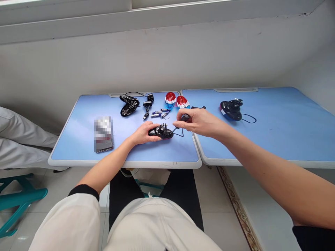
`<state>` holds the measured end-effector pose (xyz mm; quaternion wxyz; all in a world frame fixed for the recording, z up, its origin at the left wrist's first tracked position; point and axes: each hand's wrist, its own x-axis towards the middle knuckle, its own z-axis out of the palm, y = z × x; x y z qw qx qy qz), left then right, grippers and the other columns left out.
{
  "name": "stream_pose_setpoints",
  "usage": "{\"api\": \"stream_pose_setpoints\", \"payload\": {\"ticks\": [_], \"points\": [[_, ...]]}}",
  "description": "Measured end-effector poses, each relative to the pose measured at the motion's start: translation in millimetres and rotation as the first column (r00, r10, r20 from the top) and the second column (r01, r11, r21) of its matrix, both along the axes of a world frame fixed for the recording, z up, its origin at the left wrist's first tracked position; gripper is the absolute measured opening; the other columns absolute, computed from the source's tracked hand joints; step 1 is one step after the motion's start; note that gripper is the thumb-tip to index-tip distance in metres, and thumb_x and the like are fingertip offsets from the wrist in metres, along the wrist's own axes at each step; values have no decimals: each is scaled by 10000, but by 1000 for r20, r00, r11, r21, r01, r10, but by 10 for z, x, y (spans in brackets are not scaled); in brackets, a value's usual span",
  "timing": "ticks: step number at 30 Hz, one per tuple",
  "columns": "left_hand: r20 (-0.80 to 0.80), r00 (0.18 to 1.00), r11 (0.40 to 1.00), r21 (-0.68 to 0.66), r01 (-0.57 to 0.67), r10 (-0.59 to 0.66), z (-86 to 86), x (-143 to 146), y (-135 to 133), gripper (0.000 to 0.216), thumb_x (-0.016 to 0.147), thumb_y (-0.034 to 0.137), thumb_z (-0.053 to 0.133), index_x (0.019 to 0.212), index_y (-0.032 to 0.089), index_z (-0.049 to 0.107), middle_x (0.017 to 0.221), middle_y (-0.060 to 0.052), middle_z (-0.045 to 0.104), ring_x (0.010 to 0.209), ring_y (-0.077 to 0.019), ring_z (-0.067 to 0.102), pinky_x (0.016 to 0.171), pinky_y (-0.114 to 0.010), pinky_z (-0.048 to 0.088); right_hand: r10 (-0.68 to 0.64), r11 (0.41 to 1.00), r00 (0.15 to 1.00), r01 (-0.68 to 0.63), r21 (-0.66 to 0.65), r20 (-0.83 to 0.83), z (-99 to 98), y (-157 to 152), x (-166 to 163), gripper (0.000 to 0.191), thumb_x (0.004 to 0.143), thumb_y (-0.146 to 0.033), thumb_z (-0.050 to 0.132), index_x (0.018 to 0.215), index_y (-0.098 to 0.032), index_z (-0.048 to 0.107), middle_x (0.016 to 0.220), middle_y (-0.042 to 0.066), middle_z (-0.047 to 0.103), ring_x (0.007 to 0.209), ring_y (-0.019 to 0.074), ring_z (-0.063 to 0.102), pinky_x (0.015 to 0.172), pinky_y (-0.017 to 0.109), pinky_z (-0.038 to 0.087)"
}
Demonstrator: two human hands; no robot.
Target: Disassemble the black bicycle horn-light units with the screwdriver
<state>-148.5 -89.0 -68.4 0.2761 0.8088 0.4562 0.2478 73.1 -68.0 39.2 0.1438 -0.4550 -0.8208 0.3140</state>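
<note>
"Hands first — what does each one hold?"
"The left hand (pixel 143 134) curls around a black open casing (pixel 161 132), pressing it flat on the blue table (pixel 78 139) near the front edge — probably to steady it. The right hand (pixel 200 122) pinches its thin black wire (pixel 176 129) between thumb and forefinger."
"And around them?"
"Loose batteries (pixel 160 113) and two red-and-blue lenses (pixel 170 99) just behind; a phone (pixel 104 134) lies left."

The black oval plastic housing (pixel 161 132) lies flat on the blue desk top (pixel 78 136), with small parts exposed on its upper face. My left hand (pixel 142 134) grips its left end. Its thin black wire (pixel 180 132) runs right to a small black switch unit (pixel 185 118), pinched in my right hand (pixel 201 122).
</note>
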Motion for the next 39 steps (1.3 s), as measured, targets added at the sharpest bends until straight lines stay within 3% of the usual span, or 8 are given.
{"api": "stream_pose_setpoints", "payload": {"ticks": [8, 11, 15, 18, 22, 29, 35, 39], "points": [[-3, 1000, 1000, -6, -25, 25, -7, -1, -7, 577, 727, 488, 671, 1195, 157, 599, 841, -35, 489, 839, -199, 489, 801, -322, 419, -93, 992, 996, 94, -87, 10, 7, 71, 20, 136, 621, -191, 609, 685, -216, 492, 560, -53, 464, 516, 100, 373, 510, 253, 281], [9, 999, 1000, -4, -31, 31, 0, 1, -15, 563, 723, 473, 680, 1188, 166, 605, 841, -33, 494, 828, -193, 490, 791, -315, 420, -65, 990, 998, 62, -124, -21, 19, 70, 27, 137, 663, -285, 625, 650, -208, 513, 565, -37, 478, 538, 107, 384, 526, 259, 287], [10, 1000, 1000, -7, -25, 25, 14, 3, -17, 552, 726, 469, 680, 1186, 173, 610, 843, -32, 497, 828, -191, 492, 782, -309, 420, -100, 994, 995, 101, -49, 15, 5, 17, 3, 285, 731, -452, 604, 619, -205, 517, 529, -31, 454, 522, 109, 354, 531, 271, 284], [16, 999, 1000, -4, -30, 30, 11, 5, -15, 552, 721, 468, 683, 1179, 168, 613, 836, -31, 496, 825, -190, 492, 775, -307, 421, -149, 989, 987, 147, 35, 54, -4, -3, -16, 223, 705, -378, 629, 650, -214, 489, 518, -44, 457, 509, 109, 363, 529, 268, 286], [26, 999, 999, 0, -44, 44, 0, 7, -18, 535, 703, 466, 699, 1154, 188, 626, 827, -25, 506, 815, -186, 494, 768, -306, 423, -66, 998, 998, 66, 9, 11, -6, 26, -15, 129, 628, -237, 619, 673, -210, 501, 620, -30, 532, 574, 120, 450, 554, 258, 324], [24, 998, 999, -7, -49, 49, 8, 5, -19, 535, 694, 477, 702, 1144, 196, 634, 834, -27, 528, 821, -190, 507, 772, -312, 428, -49, 999, 997, 48, 22, 62, -10, 27, -28, 231, 761, -402, 568, 658, -208, 497, 552, -34, 474, 520, 108, 377, 526, 267, 294], [29, 999, 999, -4, -44, 44, 4, 3, -18, 536, 688, 469, 710, 1142, 196, 634, 843, -31, 534, 833, -196, 513, 772, -313, 433, -86, 995, 994, 89, -46, 70, 19, 42, -15, 164, 621, -144, 594, 718, -217, 485, 642, -39, 538, 581, 114, 447, 543, 250, 333], [34, 998, 999, -5, -44, 44, 2, 0, -18, 534, 687, 472, 708, 1137, 193, 637, 843, -32, 532, 832, -198, 514, 776, -318, 433, -71, 995, 996, 74, -69, 49, 19, 43, -10, 110, 656, -184, 592, 701, -212, 496, 636, -33, 529, 585, 116, 442, 548, 256, 326]]}}
